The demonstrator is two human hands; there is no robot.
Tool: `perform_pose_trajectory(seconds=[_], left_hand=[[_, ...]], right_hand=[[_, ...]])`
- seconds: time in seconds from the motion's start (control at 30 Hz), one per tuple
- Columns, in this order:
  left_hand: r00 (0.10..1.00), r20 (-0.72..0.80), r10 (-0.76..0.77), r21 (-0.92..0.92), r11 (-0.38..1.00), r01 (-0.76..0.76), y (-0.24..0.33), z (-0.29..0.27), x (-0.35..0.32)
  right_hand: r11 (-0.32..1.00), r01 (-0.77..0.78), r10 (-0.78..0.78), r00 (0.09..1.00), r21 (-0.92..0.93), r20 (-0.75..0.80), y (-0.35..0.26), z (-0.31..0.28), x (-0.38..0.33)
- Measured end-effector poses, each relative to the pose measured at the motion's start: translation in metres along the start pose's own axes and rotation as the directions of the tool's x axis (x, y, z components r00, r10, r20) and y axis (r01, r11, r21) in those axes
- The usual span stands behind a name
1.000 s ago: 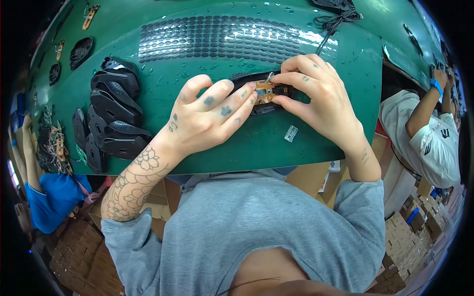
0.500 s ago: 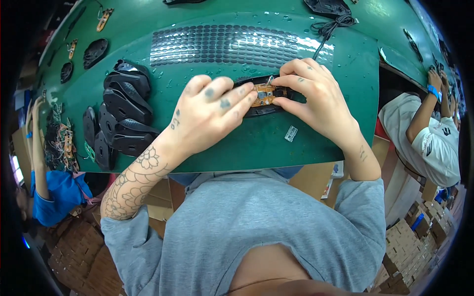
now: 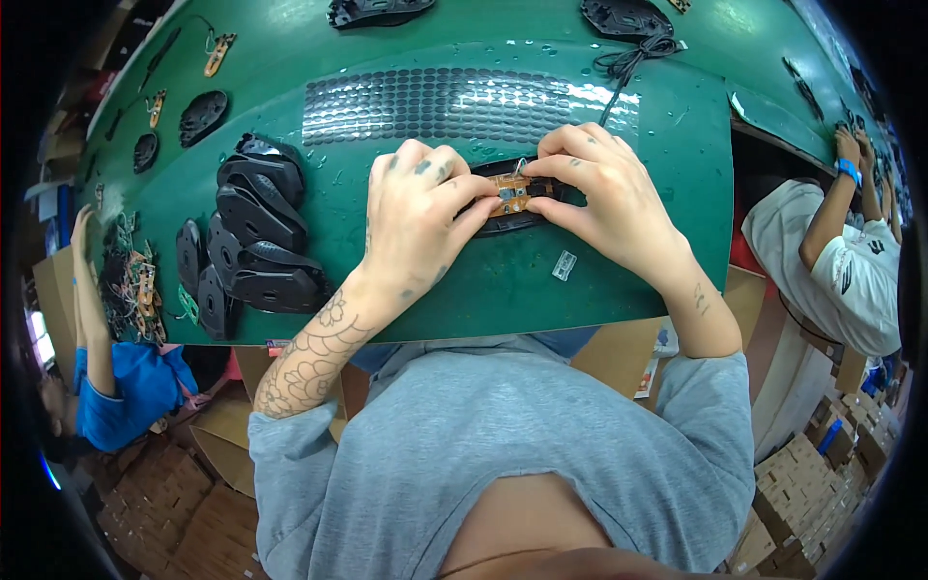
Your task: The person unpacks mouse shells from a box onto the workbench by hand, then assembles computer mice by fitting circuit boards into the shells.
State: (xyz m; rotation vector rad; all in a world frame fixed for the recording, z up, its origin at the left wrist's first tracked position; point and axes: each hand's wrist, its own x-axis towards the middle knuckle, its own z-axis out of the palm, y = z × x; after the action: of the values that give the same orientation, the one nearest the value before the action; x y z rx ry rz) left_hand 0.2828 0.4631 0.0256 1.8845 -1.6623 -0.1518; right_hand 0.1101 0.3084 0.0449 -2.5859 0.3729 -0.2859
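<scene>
An orange-brown circuit board (image 3: 513, 193) lies in a black computer mouse base (image 3: 505, 225) on the green table. My left hand (image 3: 418, 208) pinches the board's left end between thumb and forefinger. At the other end, thumb and forefinger of my right hand (image 3: 614, 184) close on the board by its black part. Thin wires (image 3: 522, 166) rise from the board beside my right fingertips. Those fingertips cover part of the board. A small clear piece (image 3: 565, 265) rests on the table just below the base.
Black mouse shells (image 3: 259, 217) are piled to my left, with a heap of wired circuit boards (image 3: 135, 280) beyond. A sheet of black round pads (image 3: 416, 106) lies ahead. Behind it sit a mouse shell (image 3: 626, 16) and a coiled cable (image 3: 633, 58). People work on both sides.
My left hand has turned more upright; its fingers, earlier stretched over the board, now pinch its left end. My right hand keeps its grip. The whole view has shifted slightly.
</scene>
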Motion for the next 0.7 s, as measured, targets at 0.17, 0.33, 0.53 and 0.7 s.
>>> perform_pose_trajectory(seconds=[0.17,0.33,0.53,0.7], left_hand=[[0.994,-0.030,0.102,0.154,0.983,-0.096,0.0048,0.0015,0.0015],[0.991,-0.028,0.133,0.198,0.972,-0.125,0.0036,0.0005,0.0007],[0.988,-0.056,0.142,0.208,0.970,-0.128,0.0023,0.0041,-0.0031],[0.958,-0.116,0.263,0.251,0.941,-0.228,0.0012,0.0081,-0.0046]], right_hand=[[1.000,-0.003,0.003,1.000,-0.005,-0.014,0.0020,0.0013,-0.0015],[1.000,-0.003,0.003,1.000,0.011,-0.016,0.0037,0.0029,-0.0022],[1.000,0.000,0.001,1.000,0.015,-0.027,0.0020,0.0026,-0.0027],[1.000,-0.005,0.005,1.000,0.005,-0.031,0.0011,0.0023,-0.0035]])
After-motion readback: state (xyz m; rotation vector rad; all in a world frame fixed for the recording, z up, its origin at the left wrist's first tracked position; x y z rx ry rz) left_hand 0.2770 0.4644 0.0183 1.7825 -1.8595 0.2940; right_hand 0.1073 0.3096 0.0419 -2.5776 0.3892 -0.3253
